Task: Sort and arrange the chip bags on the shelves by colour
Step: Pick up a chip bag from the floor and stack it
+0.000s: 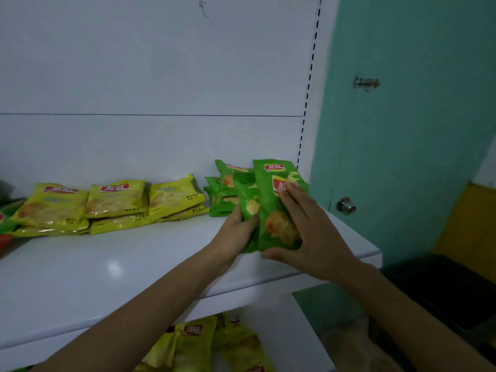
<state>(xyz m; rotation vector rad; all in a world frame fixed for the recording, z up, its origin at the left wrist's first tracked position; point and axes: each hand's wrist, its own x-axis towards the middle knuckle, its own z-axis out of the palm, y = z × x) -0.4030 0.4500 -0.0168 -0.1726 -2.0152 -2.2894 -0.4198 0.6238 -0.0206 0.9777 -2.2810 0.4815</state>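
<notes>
Green chip bags [273,208] stand upright at the right end of the white shelf [107,272]. My left hand [236,234] grips the lower left side of the front green bags. My right hand [308,229] lies flat with straight fingers on the face of the frontmost green bag, its thumb under the bag's bottom edge. More green bags [220,191] are stacked behind, against the back panel. Yellow chip bags [112,202] lie in overlapping piles along the back of the shelf to the left.
More yellow bags [204,345] lie on the lower shelf. A red and a green bag [5,232] peek in at the far left edge. A teal door [402,130] with a round knob [346,205] stands right of the shelf upright.
</notes>
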